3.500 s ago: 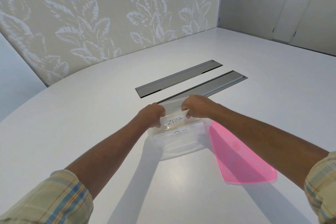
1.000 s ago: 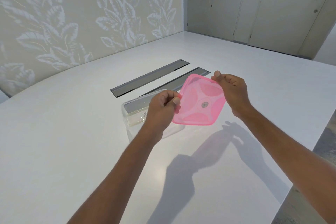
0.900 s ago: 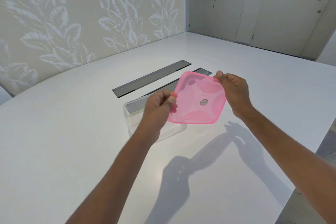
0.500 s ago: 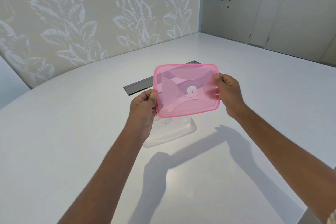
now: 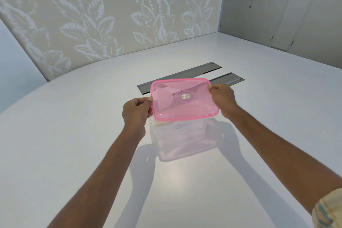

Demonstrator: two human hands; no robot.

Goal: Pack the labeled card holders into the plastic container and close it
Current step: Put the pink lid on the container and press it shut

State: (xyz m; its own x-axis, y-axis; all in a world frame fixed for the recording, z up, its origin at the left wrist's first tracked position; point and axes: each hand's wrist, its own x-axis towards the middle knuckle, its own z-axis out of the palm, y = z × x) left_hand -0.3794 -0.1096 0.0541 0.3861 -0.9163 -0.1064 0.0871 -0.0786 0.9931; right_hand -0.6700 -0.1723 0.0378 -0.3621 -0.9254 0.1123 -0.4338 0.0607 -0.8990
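Note:
A translucent pink lid lies nearly flat over the top of the clear plastic container on the white table. My left hand pinches the lid's left edge and my right hand pinches its right edge. Through the container's front wall I see a card holder with handwritten lettering. The lid covers most of the container's contents. I cannot tell whether the lid is seated on the rim.
Two grey cable hatches are set into the white table just behind the container. A leaf-patterned wall stands at the back, with doors at the far right.
Both hands have turned the pink lid from tilted upright to nearly flat and lowered it onto the top of the container. The head view has shifted a little.

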